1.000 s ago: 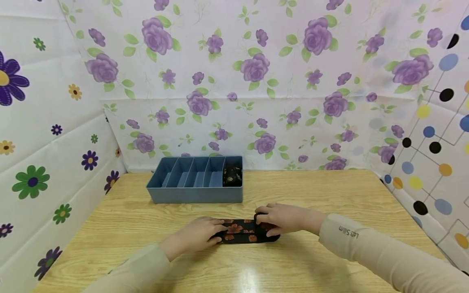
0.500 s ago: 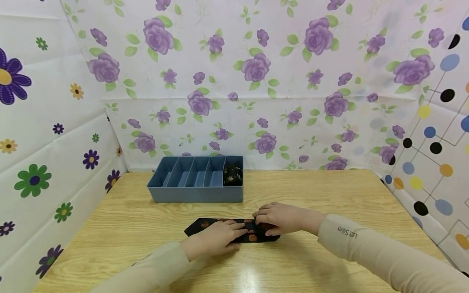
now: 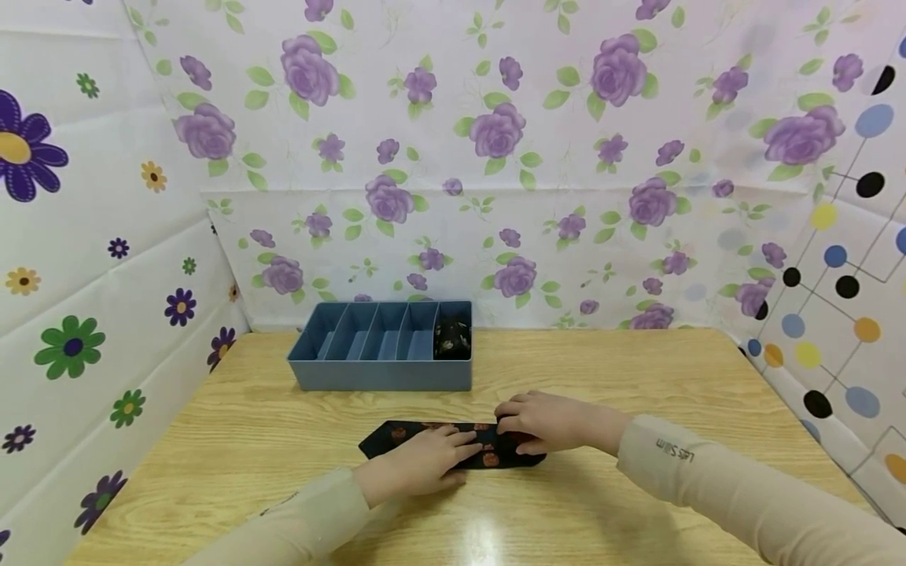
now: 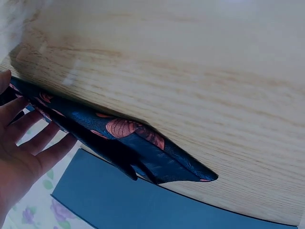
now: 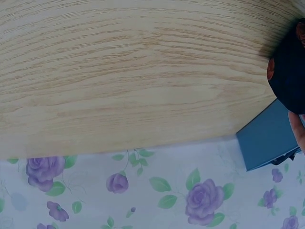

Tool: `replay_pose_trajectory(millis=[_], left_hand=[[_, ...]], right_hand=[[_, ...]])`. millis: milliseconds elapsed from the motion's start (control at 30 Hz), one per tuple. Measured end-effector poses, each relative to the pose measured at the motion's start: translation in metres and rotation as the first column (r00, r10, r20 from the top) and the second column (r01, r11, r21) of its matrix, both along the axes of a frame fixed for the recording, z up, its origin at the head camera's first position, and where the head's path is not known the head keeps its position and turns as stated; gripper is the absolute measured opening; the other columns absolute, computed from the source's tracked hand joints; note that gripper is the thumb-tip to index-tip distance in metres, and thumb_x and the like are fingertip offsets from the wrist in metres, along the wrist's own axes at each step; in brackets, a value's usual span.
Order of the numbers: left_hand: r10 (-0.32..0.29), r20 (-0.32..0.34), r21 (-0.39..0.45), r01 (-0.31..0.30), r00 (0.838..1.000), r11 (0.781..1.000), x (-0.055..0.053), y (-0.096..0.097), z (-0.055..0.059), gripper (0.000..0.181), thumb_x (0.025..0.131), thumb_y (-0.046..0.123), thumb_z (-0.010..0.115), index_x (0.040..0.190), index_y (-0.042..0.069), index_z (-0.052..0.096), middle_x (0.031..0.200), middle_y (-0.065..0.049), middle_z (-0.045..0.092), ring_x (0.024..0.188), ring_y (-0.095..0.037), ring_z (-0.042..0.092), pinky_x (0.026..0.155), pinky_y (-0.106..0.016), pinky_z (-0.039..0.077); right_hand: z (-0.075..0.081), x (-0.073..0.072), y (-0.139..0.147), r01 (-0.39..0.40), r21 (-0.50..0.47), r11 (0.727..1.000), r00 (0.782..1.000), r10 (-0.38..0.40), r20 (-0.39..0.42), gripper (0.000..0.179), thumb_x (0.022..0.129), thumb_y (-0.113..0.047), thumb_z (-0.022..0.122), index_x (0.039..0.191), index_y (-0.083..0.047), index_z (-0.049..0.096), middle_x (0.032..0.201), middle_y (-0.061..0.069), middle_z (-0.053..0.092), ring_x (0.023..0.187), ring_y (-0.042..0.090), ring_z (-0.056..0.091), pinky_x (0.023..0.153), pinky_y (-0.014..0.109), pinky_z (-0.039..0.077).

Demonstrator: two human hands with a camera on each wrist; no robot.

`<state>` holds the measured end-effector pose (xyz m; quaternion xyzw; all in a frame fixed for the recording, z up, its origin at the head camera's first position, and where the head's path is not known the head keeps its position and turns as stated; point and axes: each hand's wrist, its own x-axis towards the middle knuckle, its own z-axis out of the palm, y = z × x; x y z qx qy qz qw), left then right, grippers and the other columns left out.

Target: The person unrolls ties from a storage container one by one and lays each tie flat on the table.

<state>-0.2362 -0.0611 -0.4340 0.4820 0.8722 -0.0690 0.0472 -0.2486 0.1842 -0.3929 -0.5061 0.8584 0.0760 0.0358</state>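
A dark necktie [image 3: 388,437] with orange-red flowers lies across the table in front of the box, its pointed tip at the left. My left hand [image 3: 423,461] rests on its middle with fingers extended. At the tie's right end, my right hand [image 3: 548,421] grips the thick, folded-over part with curled fingers, which hide much of it. The left wrist view shows the tie's wide tip [image 4: 167,157] lifting in loose layers beyond my fingers. Only the rounded dark end of the tie [image 5: 288,71] and one fingertip show at the right wrist view's edge.
Behind the tie stands a blue-grey box [image 3: 382,376] with several compartments. Its rightmost compartment holds a rolled dark patterned necktie [image 3: 453,339]. The wooden table [image 3: 637,369] ends at a flower-print backdrop [image 3: 495,236], with patterned sheets at both sides.
My left hand has slid right along the necktie from its left end to its middle, uncovering the pointed tip. My right hand keeps its hold at the right end.
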Motion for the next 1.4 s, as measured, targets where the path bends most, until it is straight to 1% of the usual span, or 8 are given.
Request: replay_pose_trajectory(millis=[100,333,533,667,733,800,1100,1400], left_hand=[[-0.002,0.005,0.006,0.002,1.0,1.0,0.0,0.0,0.0,0.051,0.096,0.042,0.049,0.142,0.02,0.045,0.144,-0.003,0.046,0.127,-0.024,0.049,0.099,-0.037,0.048],[0.007,0.028,0.011,-0.008,1.0,1.0,-0.001,0.001,0.003,0.051,0.096,0.041,0.051,0.142,0.02,0.045,0.145,-0.003,0.045,0.128,-0.024,0.049,0.1,-0.036,0.047],[0.03,0.046,-0.002,-0.03,0.998,1.0,0.001,0.001,0.005,0.051,0.095,0.041,0.051,0.141,0.02,0.045,0.145,-0.003,0.045,0.129,-0.024,0.048,0.1,-0.037,0.047],[0.034,0.057,-0.002,-0.034,0.998,0.999,0.001,0.001,0.006,0.051,0.095,0.041,0.052,0.141,0.02,0.046,0.146,-0.003,0.045,0.129,-0.025,0.048,0.1,-0.037,0.047],[0.035,0.061,-0.003,-0.035,0.998,0.999,0.001,0.002,0.006,0.051,0.095,0.041,0.052,0.141,0.02,0.046,0.146,-0.003,0.044,0.129,-0.025,0.048,0.1,-0.037,0.047],[0.038,0.065,-0.006,-0.038,0.997,0.999,0.0,0.002,0.006,0.052,0.095,0.041,0.052,0.142,0.02,0.045,0.146,-0.003,0.044,0.129,-0.025,0.047,0.101,-0.036,0.046],[0.048,0.094,-0.013,-0.047,0.994,0.999,0.001,0.002,0.007,0.052,0.096,0.041,0.051,0.142,0.02,0.044,0.147,-0.004,0.043,0.131,-0.026,0.046,0.103,-0.037,0.044],[0.053,0.089,0.006,-0.054,0.995,0.999,0.0,0.003,0.007,0.05,0.095,0.041,0.053,0.14,0.02,0.047,0.145,-0.004,0.045,0.129,-0.025,0.048,0.1,-0.037,0.047]], right_hand=[[0.001,0.001,0.0,0.01,0.003,1.0,1.0,-0.01,0.002,0.031,0.091,-0.031,0.063,0.118,-0.017,0.058,0.132,0.008,0.052,0.115,0.024,0.055,0.095,0.041,0.049],[0.0,0.002,0.004,0.068,0.04,0.997,0.997,-0.07,0.038,0.034,0.09,-0.033,0.063,0.119,-0.017,0.054,0.141,0.012,0.046,0.123,0.028,0.051,0.101,0.043,0.045],[-0.002,0.001,0.009,0.048,0.012,0.999,0.998,-0.048,0.032,0.036,0.09,-0.034,0.064,0.118,-0.014,0.053,0.138,0.014,0.048,0.122,0.029,0.052,0.1,0.044,0.045],[-0.005,0.001,0.012,0.022,-0.038,0.999,1.0,-0.022,0.004,0.033,0.088,-0.033,0.066,0.11,-0.013,0.052,0.124,0.007,0.055,0.106,0.022,0.057,0.091,0.037,0.049],[-0.006,0.001,0.013,0.012,-0.061,0.998,1.0,-0.013,-0.007,0.031,0.087,-0.032,0.068,0.106,-0.014,0.051,0.115,0.003,0.056,0.097,0.018,0.056,0.085,0.034,0.049],[-0.007,0.002,0.014,0.01,-0.075,0.997,1.0,-0.011,-0.008,0.031,0.087,-0.031,0.069,0.105,-0.014,0.051,0.111,0.0,0.055,0.093,0.016,0.055,0.083,0.032,0.049],[-0.008,0.003,0.019,0.01,-0.037,0.999,0.999,-0.012,-0.041,0.042,0.088,-0.033,0.067,0.125,-0.016,0.057,0.124,0.008,0.054,0.104,0.023,0.058,0.092,0.04,0.05],[-0.01,0.001,0.023,-0.006,-0.048,0.999,0.998,0.003,-0.064,0.035,0.087,-0.032,0.068,0.117,-0.016,0.059,0.124,0.009,0.054,0.103,0.022,0.058,0.088,0.037,0.051]])
